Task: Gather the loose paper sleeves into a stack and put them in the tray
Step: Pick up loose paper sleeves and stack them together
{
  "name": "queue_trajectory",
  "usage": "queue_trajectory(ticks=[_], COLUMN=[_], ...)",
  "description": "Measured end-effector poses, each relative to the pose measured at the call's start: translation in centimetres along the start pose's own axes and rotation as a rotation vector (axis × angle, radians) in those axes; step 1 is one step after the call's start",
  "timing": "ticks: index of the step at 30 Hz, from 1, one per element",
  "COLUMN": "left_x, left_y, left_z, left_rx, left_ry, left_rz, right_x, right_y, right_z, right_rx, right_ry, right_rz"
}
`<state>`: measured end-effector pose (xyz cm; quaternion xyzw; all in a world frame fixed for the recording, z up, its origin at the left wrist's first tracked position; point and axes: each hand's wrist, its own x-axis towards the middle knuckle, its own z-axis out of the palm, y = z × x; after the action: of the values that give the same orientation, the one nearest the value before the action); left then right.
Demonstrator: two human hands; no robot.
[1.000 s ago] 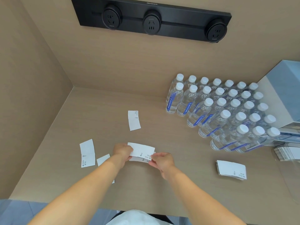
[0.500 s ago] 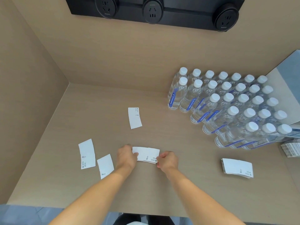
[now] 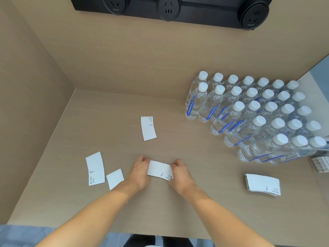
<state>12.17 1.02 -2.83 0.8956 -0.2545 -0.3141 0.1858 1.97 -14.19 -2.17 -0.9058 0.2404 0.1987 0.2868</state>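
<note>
A tan wood-grain surface (image 3: 178,211) sits in a walled alcove beneath a black socket strip (image 3: 169,8). At the left lie a loose paper sleeve (image 3: 95,168) and a smaller one (image 3: 115,178) just beside it; a third sleeve (image 3: 148,128) lies farther back, apart from the others. Both forearms reach forward and converge near the middle: the left hand (image 3: 139,171) and right hand (image 3: 180,173), knuckles up, pinch opposite ends of a small stack of sleeves (image 3: 160,170) low over the surface. To the right rests a thicker sleeve pile (image 3: 262,184), behind it rows of white-capped water bottles (image 3: 252,111). More sleeves show at the right edge (image 3: 321,164).
</note>
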Motion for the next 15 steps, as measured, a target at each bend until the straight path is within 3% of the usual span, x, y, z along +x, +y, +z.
queue_trajectory(ticks=[15], left_x=[0.1], left_y=[-0.4], left_z=[-0.8], left_rx=[0.097], left_ry=[-0.058], left_rz=[0.05], right_x=[1.1], right_y=[-0.4], right_z=[-1.0], right_rx=[-0.236], right_ry=[-0.056], right_rz=[-0.033])
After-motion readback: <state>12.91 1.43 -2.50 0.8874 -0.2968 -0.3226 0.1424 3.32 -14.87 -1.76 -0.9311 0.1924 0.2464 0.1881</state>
